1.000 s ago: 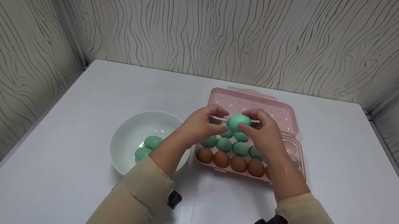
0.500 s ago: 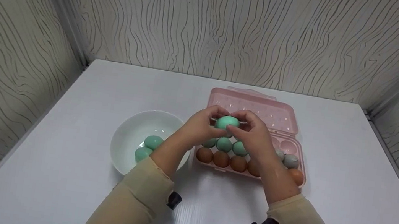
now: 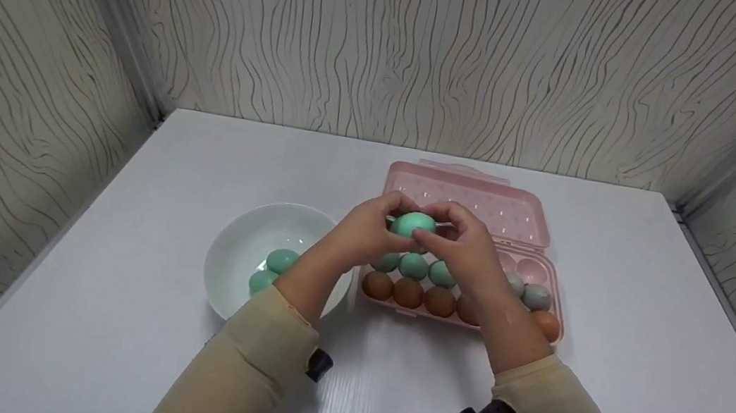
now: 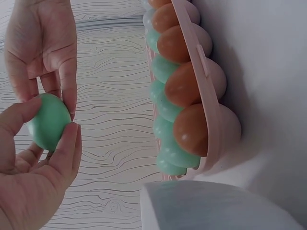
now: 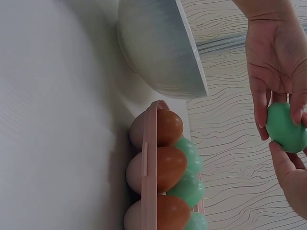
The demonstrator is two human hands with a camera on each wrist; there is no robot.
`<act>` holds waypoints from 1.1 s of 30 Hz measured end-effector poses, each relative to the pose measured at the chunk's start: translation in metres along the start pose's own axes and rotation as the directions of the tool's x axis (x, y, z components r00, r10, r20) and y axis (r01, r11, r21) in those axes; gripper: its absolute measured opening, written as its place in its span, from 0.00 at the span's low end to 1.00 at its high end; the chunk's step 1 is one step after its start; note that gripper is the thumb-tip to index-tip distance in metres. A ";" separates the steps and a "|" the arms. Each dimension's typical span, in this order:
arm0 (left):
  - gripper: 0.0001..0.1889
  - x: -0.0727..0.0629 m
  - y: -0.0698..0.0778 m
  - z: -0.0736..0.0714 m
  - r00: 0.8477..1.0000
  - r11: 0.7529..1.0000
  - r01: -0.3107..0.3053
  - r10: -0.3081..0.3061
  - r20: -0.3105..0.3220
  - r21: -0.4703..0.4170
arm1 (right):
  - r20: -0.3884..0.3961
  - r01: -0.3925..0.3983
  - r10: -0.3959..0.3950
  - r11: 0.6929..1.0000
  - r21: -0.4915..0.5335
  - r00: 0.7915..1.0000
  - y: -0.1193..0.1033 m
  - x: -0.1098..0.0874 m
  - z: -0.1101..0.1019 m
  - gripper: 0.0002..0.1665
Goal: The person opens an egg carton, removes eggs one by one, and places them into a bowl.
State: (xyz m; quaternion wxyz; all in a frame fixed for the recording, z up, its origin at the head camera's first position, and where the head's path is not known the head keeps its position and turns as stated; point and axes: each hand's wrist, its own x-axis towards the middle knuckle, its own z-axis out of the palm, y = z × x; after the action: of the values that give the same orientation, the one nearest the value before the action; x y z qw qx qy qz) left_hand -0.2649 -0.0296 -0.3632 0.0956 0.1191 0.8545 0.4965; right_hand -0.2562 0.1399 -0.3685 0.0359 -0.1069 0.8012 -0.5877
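Observation:
A pale green egg [image 3: 414, 225] is held up above the egg carton [image 3: 560, 310], between my two hands. My left hand [image 3: 368, 229] grips it from the left, thumb and fingers on the shell, as the left wrist view shows with the egg [image 4: 49, 121] close up. From the other side my right hand [image 3: 461, 241] also holds it, thumb across its front. The open pink carton bears a front row of brown eggs [image 3: 408, 293], with green eggs [image 3: 414, 266] behind and greyish ones [image 3: 536, 297] at the right. Wrists and hands hide part of the rows.
On the left stands a white bowl [image 3: 231, 245] with green eggs [image 3: 282, 261] in it, partly behind my left forearm. The carton's pink lid [image 3: 482, 200] lies folded back behind it. Wood-patterned panels [image 3: 396, 47] enclose the white table [image 3: 147, 206].
The egg and my right hand have moved left, closer to my left hand, which now grips the egg too. Over the last half second the egg shifts slightly further left.

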 end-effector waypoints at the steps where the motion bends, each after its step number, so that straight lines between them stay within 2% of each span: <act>1: 0.19 0.000 0.000 -0.001 1.000 1.000 -0.007 0.007 0.003 0.002 | 0.003 0.012 -0.012 1.000 0.005 1.000 0.000 0.000 0.000 0.22; 5: 0.18 -0.001 0.000 -0.005 1.000 1.000 -0.016 0.016 0.013 -0.010 | 0.007 0.039 -0.039 0.998 0.039 0.999 0.000 0.000 -0.002 0.22; 8: 0.17 -0.002 0.001 -0.010 1.000 1.000 -0.003 0.003 0.018 -0.026 | -0.002 0.022 -0.022 0.999 0.046 1.000 0.000 0.000 -0.005 0.23; 14: 0.19 -0.003 0.004 -0.021 1.000 0.999 0.027 -0.027 0.009 -0.025 | -0.026 -0.025 0.024 0.999 -0.021 0.999 0.003 0.001 -0.013 0.21; 20: 0.20 -0.002 0.004 -0.032 0.998 0.998 0.054 -0.054 -0.025 0.014 | -0.036 -0.041 0.040 0.999 -0.010 0.999 0.008 0.002 -0.018 0.21; 27: 0.20 0.000 -0.003 -0.047 0.993 0.993 0.101 -0.097 -0.067 0.060 | -0.061 -0.011 0.012 1.000 0.025 0.998 0.014 0.004 -0.022 0.20; 33: 0.20 0.003 -0.010 -0.057 0.987 0.984 0.143 -0.134 -0.084 0.109 | -0.064 -0.026 0.030 0.998 0.054 0.998 0.020 0.006 -0.025 0.19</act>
State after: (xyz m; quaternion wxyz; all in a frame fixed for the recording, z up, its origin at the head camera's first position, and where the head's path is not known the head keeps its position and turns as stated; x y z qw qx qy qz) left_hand -0.2847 -0.0810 -0.3439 0.0902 0.0459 0.8909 0.4427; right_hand -0.2691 0.1680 -0.3796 0.0212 -0.0757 0.7875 -0.6113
